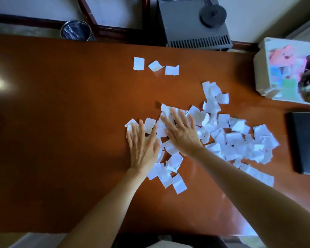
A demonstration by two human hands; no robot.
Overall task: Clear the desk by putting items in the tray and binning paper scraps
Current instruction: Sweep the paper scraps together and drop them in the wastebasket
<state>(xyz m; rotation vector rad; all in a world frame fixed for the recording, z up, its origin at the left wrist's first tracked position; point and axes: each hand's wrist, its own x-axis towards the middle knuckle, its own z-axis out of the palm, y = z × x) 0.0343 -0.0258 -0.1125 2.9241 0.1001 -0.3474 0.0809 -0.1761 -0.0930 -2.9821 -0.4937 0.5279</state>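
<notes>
Both your hands lie flat on the paper scraps (222, 138).
Your left hand (143, 149) and right hand (183, 135) press with straight, spread fingers on the pile's left part, mid-desk (61, 122); the bin (75, 31) stands beyond the far edge.

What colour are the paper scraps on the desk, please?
White, seen in the head view: paper scraps.

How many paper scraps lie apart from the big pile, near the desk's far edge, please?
3, in a row: the left scrap, the middle scrap and the right scrap. Nothing seems to be hidden among them.
</notes>
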